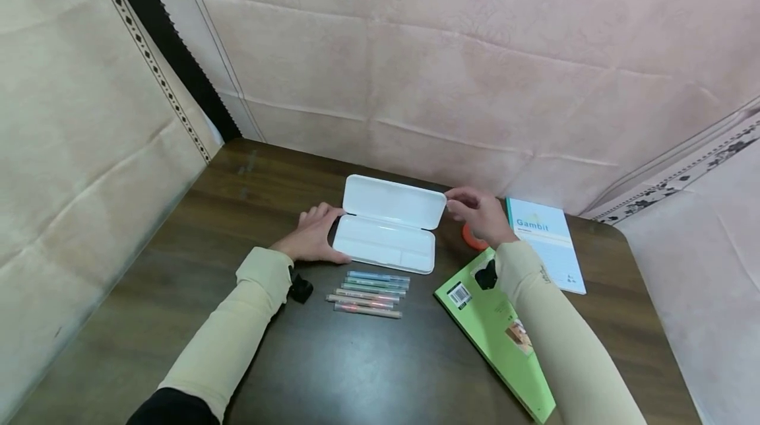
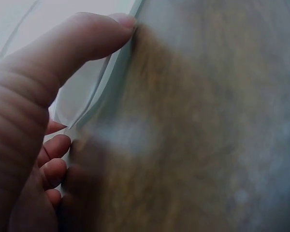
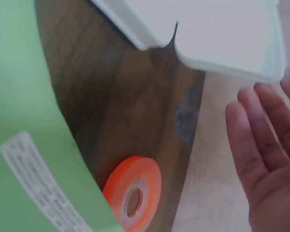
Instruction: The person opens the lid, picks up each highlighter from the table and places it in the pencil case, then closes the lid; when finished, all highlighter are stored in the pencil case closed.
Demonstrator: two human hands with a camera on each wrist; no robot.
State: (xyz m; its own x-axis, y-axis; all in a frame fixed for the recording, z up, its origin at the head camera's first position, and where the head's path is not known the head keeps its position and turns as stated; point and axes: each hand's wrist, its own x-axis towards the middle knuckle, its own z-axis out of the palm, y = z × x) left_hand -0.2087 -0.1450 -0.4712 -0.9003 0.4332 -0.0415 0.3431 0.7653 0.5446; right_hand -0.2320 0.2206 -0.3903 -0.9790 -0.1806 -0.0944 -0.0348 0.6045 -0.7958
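Note:
A white hinged pencil case (image 1: 384,243) lies unfolded on the table, its shallow compartments showing and its lid (image 1: 394,202) swung back. My left hand (image 1: 315,233) grips the left end of the case, thumb at the front corner and fingers towards the hinge. In the left wrist view the thumb (image 2: 87,43) lies along the edge of the case. My right hand (image 1: 477,214) is at the lid's right corner; in the right wrist view one fingertip overlaps that corner, while the other fingers (image 3: 241,130) extend loosely, holding nothing. Several slim pens (image 1: 371,293) lie in a row before the case.
A green book (image 1: 493,332) with a barcode lies under my right forearm. Beside it are an orange tape roll (image 3: 135,193) and a light-blue book (image 1: 546,240) marked "Gambit". Pale patterned cloth (image 1: 415,82) hangs behind the dark wooden table (image 1: 285,359).

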